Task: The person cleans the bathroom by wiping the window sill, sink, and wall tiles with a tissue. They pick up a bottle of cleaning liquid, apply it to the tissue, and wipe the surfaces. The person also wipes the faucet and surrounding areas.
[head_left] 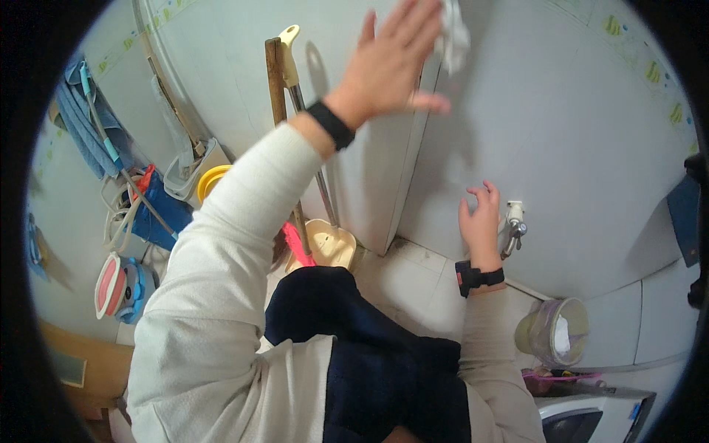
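My left hand [395, 66] is raised high against the pale wall, its back toward me, thumb and little finger spread wide. A crumpled white cloth [456, 40] shows at its index-finger side, seemingly pinned under the fingers; the upper frame edge cuts off the fingertips. Lower and to the right, my right hand [481, 221] hangs in the air with loosely bent fingers apart and nothing visible in them. Just right of it, a metal tap [515, 225] sticks out from the wall. Both wrists wear black bands.
A broom handle [275, 81] and a cream-handled dustpan [332, 244] lean by the wall corner. A lined bin [528, 332] stands at lower right, near a white appliance [598, 413]. Left are a blue bag [162, 210], basins [111, 284] and hanging towels [92, 122].
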`<state>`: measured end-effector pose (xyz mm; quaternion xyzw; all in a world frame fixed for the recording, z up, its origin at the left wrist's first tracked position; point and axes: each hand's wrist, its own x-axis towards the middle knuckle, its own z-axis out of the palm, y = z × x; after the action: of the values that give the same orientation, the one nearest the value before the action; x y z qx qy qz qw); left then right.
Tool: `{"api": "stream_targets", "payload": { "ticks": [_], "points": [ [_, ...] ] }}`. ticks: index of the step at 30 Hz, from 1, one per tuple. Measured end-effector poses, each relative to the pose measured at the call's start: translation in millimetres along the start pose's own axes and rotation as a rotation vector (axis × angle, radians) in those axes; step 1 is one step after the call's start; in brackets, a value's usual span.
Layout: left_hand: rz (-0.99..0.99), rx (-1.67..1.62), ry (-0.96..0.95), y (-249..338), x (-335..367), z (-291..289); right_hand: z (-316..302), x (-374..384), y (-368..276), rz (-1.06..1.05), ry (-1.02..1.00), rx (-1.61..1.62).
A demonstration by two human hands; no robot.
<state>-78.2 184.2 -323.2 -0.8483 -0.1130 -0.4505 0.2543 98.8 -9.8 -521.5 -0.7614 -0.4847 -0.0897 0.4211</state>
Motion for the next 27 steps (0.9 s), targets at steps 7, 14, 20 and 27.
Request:
{"api": "stream_targets", "payload": {
  "ticks": [7, 14, 20, 27],
  "points": [
    [0.337, 0.228, -0.283, 30.4, -121.2, 27.9, -4.8, 1.6, -12.3, 0.042, -0.038, -0.023],
    [0.094, 0.311, -0.043, -12.2, 7.2, -14.3, 4.4, -0.5, -8.2, 0.026, -0.068, -0.026],
    [0.083, 0.107, 0.088, -5.3, 2.9, -0.5, 17.2, -1.6, 2.6, -0.014, -0.003, 0.011],
    [0.4, 0.189, -0.305, 36.5, -163.4, 50.5, 22.9, -5.0, -2.1, 0.044, -0.065, -0.033]
  ]
}}
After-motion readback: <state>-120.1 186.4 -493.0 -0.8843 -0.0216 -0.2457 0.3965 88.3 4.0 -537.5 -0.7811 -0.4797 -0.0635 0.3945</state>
